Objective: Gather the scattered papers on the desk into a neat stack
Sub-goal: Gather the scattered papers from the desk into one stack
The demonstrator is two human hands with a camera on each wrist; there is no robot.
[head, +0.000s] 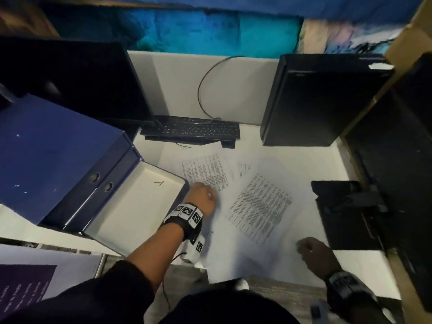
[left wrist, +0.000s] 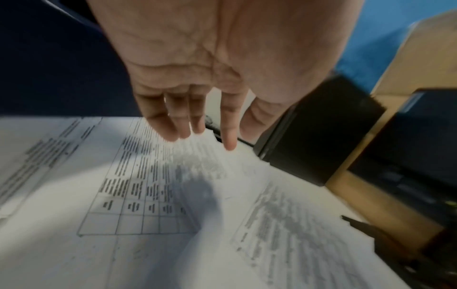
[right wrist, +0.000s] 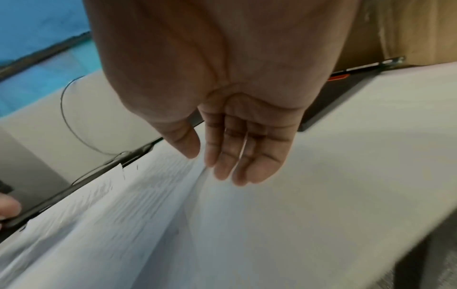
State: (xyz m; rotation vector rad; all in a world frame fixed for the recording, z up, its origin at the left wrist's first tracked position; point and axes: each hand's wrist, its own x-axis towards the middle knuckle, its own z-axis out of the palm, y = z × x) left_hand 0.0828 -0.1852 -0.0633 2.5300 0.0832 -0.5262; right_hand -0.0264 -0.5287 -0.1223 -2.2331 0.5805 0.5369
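Observation:
Several white printed papers lie spread over the middle of the white desk [head: 350, 160]. One sheet with a printed table [head: 205, 171] lies at the left, and another printed sheet [head: 259, 206] lies askew to its right. My left hand [head: 203, 195] hangs over the near end of the table sheet [left wrist: 138, 185], fingers [left wrist: 173, 127] straight and relaxed, holding nothing. At the front right edge of the spread is my right hand [head: 311, 251]. In the right wrist view its fingers [right wrist: 230, 166] are loosely extended, just above a raised fold in the paper [right wrist: 173, 195]. Whether they touch it is unclear.
Dark blue box files [head: 46, 160] with an open white lid [head: 140, 202] crowd the left. A black keyboard [head: 191, 129] and a monitor [head: 70, 78] stand behind the papers. A black tower [head: 315, 99] and a black device [head: 346, 211] border the right. A thin cable [head: 203, 90] loops at the back.

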